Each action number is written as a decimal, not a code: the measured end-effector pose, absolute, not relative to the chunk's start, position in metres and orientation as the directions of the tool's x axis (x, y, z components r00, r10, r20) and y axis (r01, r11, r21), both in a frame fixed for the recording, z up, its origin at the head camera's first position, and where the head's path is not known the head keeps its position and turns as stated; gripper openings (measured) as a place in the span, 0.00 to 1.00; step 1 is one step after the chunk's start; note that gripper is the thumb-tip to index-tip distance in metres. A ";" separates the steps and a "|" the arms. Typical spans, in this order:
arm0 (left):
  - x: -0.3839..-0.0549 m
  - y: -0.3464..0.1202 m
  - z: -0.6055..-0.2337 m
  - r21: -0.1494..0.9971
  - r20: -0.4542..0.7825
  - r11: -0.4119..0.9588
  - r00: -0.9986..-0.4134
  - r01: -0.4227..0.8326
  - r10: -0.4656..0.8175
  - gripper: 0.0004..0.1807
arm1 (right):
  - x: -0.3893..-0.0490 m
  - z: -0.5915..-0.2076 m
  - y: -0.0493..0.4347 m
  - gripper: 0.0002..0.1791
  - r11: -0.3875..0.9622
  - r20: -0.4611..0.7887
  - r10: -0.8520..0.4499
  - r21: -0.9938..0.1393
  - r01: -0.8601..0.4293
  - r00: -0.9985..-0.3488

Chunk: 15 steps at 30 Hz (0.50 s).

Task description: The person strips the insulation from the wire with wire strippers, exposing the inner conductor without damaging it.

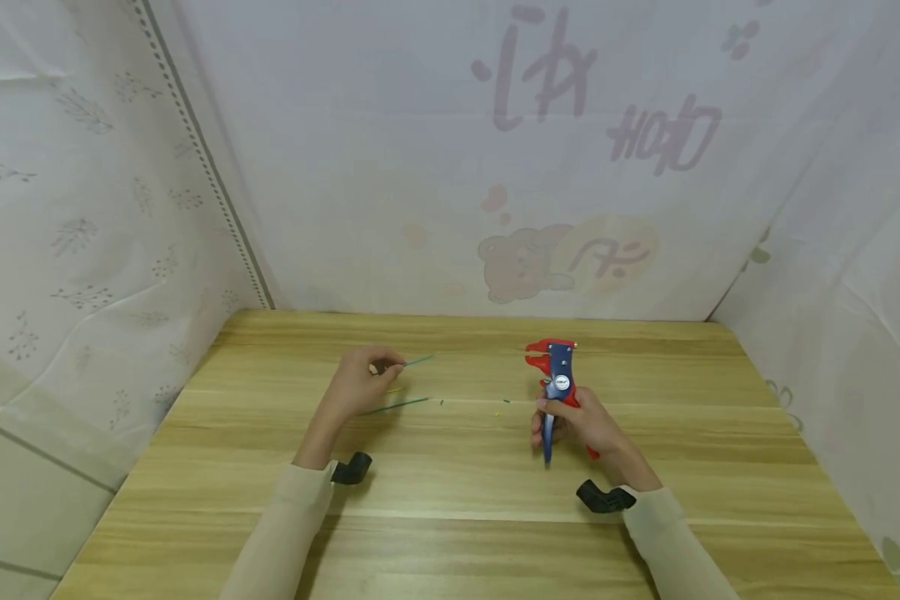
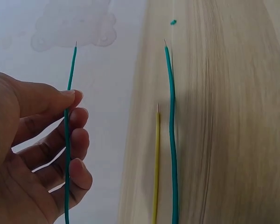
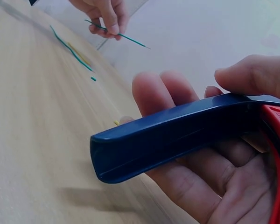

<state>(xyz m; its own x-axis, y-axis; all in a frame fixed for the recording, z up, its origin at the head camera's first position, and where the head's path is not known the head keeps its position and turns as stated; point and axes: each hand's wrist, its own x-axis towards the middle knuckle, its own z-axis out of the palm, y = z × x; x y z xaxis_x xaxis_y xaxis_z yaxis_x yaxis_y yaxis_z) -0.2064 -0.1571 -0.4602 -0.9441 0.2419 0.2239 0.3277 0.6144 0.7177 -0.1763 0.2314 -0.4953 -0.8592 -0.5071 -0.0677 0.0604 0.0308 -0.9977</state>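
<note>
Between thumb and forefinger, my left hand pinches a thin green wire with a bare metal tip. Below that hand, a second green wire and a shorter-looking yellow wire lie side by side on the table, both with bared ends. My right hand grips a red and blue wire stripper by its handles. Its red jaws are apart, point left and hold nothing. In the right wrist view, the blue handle hides part of the fingers.
Small insulation scraps lie on the wooden table between the hands: a green scrap, a yellow scrap and another green scrap. A printed curtain rises behind the table's back edge. Each wrist carries a black mount.
</note>
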 end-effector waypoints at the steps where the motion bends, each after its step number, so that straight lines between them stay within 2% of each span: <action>1: -0.207 -0.158 -0.460 0.719 0.221 0.616 -0.946 0.322 0.237 0.08 | -0.177 -0.496 0.232 0.30 0.029 -0.069 -0.503 -0.998 0.063 -0.861; 15: -0.212 -0.178 -0.468 0.711 0.201 0.648 -0.963 0.271 0.182 0.07 | -0.180 -0.496 0.245 0.31 0.020 -0.107 -0.465 -0.994 0.110 -0.879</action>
<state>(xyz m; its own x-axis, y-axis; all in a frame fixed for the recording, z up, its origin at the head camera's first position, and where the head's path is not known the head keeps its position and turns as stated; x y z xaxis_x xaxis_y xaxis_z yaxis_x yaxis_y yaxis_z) -0.2117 -0.1777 -0.4683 -0.9625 0.1821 0.2009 0.2712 0.6484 0.7114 -0.1804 0.2454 -0.4956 -0.8788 -0.4650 -0.1068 0.1101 0.0203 -0.9937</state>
